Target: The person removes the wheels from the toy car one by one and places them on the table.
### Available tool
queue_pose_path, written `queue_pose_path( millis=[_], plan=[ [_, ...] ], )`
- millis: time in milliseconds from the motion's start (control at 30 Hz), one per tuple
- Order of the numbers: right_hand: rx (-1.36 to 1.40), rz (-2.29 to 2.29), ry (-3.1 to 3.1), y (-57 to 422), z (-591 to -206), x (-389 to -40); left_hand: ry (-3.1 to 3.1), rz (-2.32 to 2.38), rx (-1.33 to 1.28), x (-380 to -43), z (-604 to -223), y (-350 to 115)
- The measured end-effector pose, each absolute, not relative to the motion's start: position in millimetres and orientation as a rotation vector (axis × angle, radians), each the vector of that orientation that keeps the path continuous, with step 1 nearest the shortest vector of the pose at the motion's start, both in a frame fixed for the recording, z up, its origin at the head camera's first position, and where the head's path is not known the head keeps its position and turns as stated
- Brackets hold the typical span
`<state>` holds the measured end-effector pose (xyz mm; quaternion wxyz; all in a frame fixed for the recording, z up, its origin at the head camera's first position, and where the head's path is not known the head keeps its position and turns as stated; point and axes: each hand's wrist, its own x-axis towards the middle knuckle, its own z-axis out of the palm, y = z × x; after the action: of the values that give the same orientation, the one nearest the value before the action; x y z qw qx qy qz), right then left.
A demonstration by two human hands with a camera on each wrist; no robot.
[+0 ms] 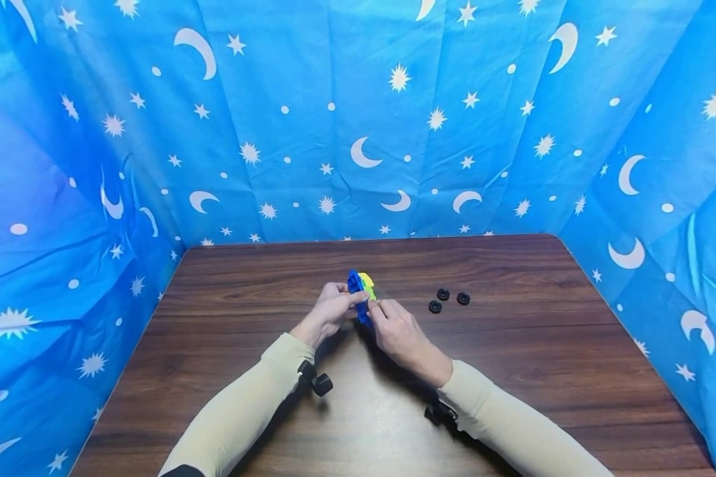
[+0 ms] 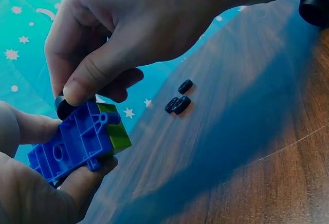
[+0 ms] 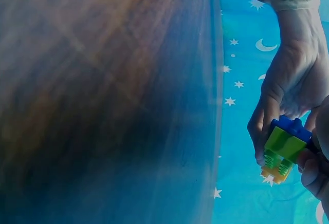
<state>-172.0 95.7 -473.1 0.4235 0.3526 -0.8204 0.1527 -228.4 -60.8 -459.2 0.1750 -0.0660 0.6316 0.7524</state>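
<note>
A toy car of building blocks, with a blue chassis (image 2: 77, 136), a green block (image 3: 286, 144) and a yellow block (image 3: 277, 175), is tilted above the table. My left hand (image 1: 331, 309) grips the chassis between thumb and fingers, its underside facing the left wrist camera. Opposite it, my right hand (image 1: 401, 332) pinches a black wheel (image 2: 62, 108) at the chassis's long side, right by a corner. The thumb covers part of that wheel. In the right wrist view both hands meet around the blocks.
Three loose black wheels lie close together on the wooden table, right of my hands; one wheel (image 1: 435, 307) is nearest me. A blue curtain (image 1: 310, 132) with moons and stars surrounds the table's back and sides.
</note>
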Motion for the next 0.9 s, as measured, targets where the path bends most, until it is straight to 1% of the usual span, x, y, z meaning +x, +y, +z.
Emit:
queue_pose_path(
  millis=[267, 433, 900],
  plan=[
    [0.881, 0.428, -2.042, 97, -470, -182, 1.886, 2.074, -0.189, -230, -451, -58],
    [0.897, 0.508, -2.043, 102, -466, -186, 1.832, 2.1, -0.165, -231, -448, -58],
    [0.899, 0.74, -2.056, 104, -457, -182, 1.776, 2.132, -0.155, -231, -446, -63]
  ],
)
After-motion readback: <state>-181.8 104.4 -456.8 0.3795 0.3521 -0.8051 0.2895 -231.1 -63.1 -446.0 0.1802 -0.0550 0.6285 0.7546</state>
